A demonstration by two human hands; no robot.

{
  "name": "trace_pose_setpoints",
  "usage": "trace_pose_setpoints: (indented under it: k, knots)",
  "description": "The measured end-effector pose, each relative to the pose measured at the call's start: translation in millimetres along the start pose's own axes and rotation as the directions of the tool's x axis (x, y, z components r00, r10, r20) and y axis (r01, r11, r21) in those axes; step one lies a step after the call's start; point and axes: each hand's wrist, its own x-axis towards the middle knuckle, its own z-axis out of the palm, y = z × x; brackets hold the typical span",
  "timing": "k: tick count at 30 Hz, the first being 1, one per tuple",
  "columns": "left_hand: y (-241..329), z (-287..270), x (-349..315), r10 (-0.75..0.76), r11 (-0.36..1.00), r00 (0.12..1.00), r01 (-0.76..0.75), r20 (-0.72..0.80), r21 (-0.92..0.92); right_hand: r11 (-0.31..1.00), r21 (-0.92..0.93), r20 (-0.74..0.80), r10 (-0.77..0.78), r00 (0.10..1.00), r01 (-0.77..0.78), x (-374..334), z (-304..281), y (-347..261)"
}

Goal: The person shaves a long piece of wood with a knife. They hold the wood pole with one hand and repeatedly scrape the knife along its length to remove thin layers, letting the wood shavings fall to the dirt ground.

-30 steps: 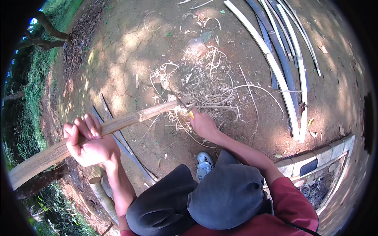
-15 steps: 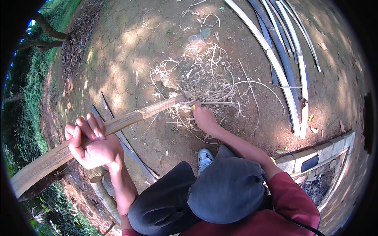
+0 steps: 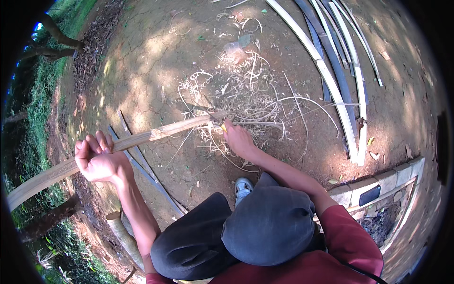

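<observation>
The long bamboo strip [image 3: 109,146] runs level across the person's front, from the far left edge to the heap of pale shavings [image 3: 241,94]. It looks stiff yet springy, light, splintery at the edges; mid-length seems the safest hold. The left hand [image 3: 99,161] is clenched round it there; the right hand [image 3: 239,139] grips a yellow-handled blade [image 3: 222,127] at its split end, above cracked dirt [image 3: 142,61].

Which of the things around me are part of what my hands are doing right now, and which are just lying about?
In hand: bamboo strip, gripped by left hand; right hand at its far end, tool unclear; shavings pile.

Lying about: long split strips, dark slats, brick edging.
</observation>
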Motion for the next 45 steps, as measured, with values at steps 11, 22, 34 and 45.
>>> trace_pose_setpoints:
  k: [11,22,34,45]
  knots:
    - [10.6,-13.9,-25.4,0.05,0.997,0.994,-0.044,0.101,-0.062,0.986,0.079,0.104,-0.155,0.982,0.147,-27.8,-38.1,-49.4]
    - [11.2,-8.3,-35.8,0.042,0.976,0.953,0.025,0.301,-0.214,0.993,0.111,0.059,-0.032,0.998,0.025,-30.4,-17.6,-19.9]
    - [11.7,9.1,-45.5,0.043,0.968,0.926,0.055,0.375,-0.246,0.951,-0.06,0.008,0.303,0.953,-0.302,19.4,39.5,67.8]
    - [7.0,0.4,-29.4,0.065,0.974,0.934,0.017,0.352,-0.226,0.989,0.123,-0.041,0.092,0.995,-0.087,14.1,38.4,53.5]
